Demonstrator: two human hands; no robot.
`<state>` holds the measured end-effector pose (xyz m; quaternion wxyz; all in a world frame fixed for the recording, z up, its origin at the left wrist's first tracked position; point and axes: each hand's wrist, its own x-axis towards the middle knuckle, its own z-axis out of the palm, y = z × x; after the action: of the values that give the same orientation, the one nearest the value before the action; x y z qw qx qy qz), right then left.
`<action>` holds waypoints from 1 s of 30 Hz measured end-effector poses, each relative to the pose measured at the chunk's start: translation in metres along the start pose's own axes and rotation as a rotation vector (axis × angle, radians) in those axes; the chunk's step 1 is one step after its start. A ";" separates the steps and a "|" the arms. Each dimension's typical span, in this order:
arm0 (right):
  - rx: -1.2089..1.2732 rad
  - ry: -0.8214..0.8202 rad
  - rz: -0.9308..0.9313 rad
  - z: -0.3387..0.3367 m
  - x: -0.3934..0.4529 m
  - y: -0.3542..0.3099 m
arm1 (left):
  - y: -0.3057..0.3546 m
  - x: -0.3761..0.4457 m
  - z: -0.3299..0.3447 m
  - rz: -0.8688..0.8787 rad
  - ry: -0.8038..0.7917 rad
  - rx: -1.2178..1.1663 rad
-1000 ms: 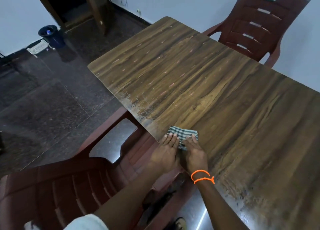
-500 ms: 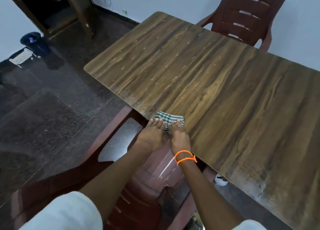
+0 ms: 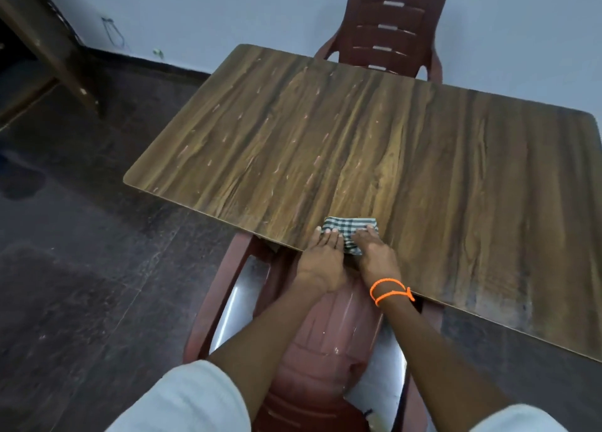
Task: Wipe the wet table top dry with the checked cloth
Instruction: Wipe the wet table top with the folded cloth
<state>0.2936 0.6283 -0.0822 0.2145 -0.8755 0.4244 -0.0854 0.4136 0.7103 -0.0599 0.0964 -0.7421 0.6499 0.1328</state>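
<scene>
Mid-wipe here: the folded checked cloth sits at the near table edge, pinned under both palms. Left hand and right hand lie side by side, fingers flat and pressing down. Next stroke probably needs a push toward the dull wet-looking patch on the table top off right.
</scene>
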 end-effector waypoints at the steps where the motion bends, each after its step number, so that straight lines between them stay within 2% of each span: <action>1: -0.008 0.009 -0.009 0.001 0.007 -0.009 | -0.009 0.001 -0.001 -0.014 0.007 0.012; 7: 0.021 -0.047 -0.079 0.026 0.010 -0.058 | -0.064 -0.021 0.016 -0.032 0.050 0.026; 13: 0.029 -0.077 -0.106 0.023 -0.024 -0.045 | -0.051 -0.050 0.019 0.030 0.006 0.015; 20: -0.005 -0.029 0.065 0.011 0.002 -0.020 | -0.031 -0.011 0.000 0.038 -0.037 -0.001; 25: 0.074 0.033 0.158 0.024 0.037 -0.058 | -0.083 0.007 -0.008 0.076 0.004 -0.004; 30: 0.155 0.124 0.199 0.055 0.022 -0.106 | -0.143 -0.012 0.002 0.224 0.021 0.044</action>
<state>0.4009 0.6857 -0.0848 0.2622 -0.8030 0.5137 -0.1499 0.5534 0.7417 -0.0621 0.0901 -0.6640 0.7324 0.1206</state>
